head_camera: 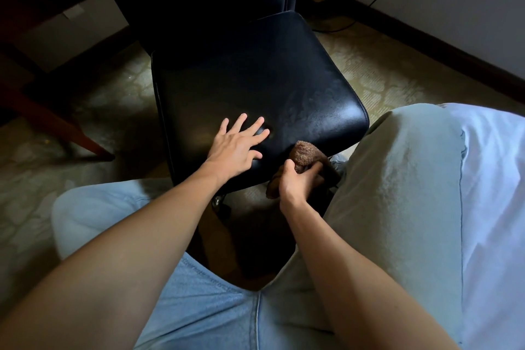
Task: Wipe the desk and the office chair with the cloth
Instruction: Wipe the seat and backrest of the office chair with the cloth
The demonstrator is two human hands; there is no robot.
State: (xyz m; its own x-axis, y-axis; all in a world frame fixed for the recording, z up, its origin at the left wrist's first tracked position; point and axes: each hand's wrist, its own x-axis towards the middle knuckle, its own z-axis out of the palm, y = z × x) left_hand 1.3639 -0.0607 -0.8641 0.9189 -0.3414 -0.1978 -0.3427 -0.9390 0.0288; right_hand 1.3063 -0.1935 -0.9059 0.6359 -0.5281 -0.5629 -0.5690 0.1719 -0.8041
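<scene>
Left hand flat, fingers spread, steadying office chair seat; right hand grips bunched brown cloth at seat's front edge to wipe.

The scene is covered by one wide-angle camera worn on the head, directed forward and steeply downward. The black, padded, leather-look seat of the office chair is held at the centre, within arm's reach. Just below centre the left hand and the right hand, with the brown fuzzy cloth, are caught. The lower frame is filled, very close, by forearms and pale blue denim legs. The dark wooden desk is clipped at the upper left edge.
</scene>
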